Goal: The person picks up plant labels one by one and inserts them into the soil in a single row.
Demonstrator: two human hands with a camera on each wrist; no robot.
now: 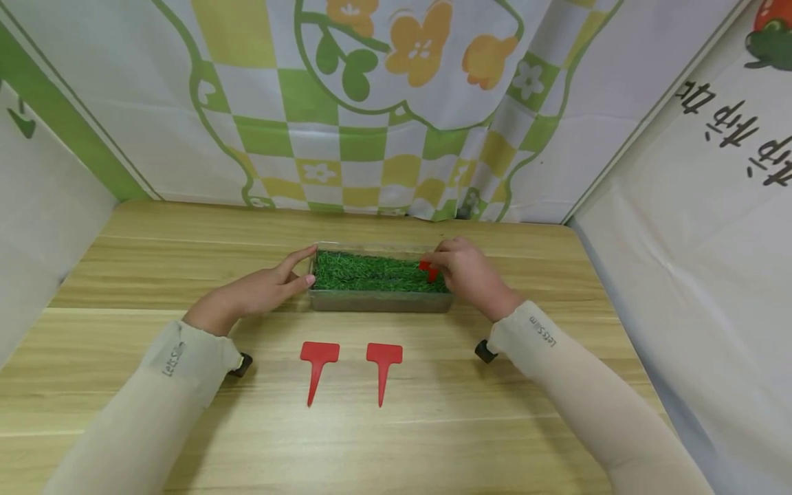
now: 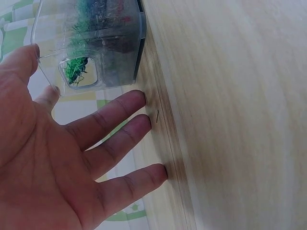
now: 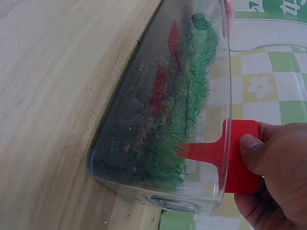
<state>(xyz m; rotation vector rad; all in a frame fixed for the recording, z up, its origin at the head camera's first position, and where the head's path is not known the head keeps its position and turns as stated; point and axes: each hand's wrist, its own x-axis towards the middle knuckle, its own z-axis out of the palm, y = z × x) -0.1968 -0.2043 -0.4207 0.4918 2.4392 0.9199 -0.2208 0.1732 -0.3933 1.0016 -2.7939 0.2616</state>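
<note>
A clear plastic box [image 1: 380, 301] filled with green artificial grass [image 1: 365, 270] stands on the table. My right hand [image 1: 473, 275] pinches the wide head of a red T-shaped plant label [image 3: 242, 155] at the box's right end. The label's stem points down, its lower end among the grass. At the left end, my left hand [image 1: 262, 289] touches the rim with thumb and index finger, its other fingers [image 2: 115, 143] stretched out below, close to the tabletop. Two more red plant labels, a left one [image 1: 320, 361] and a right one [image 1: 384, 362], lie side by side in front of the box.
The wooden table [image 1: 427, 426] reaches back to a patterned curtain [image 1: 365, 141]. A white side wall [image 1: 693, 240] with writing stands to the right. In the right wrist view, red shapes [image 3: 158, 91] show on the box's front wall. A dark wrist camera [image 1: 485, 351] hangs under the right sleeve.
</note>
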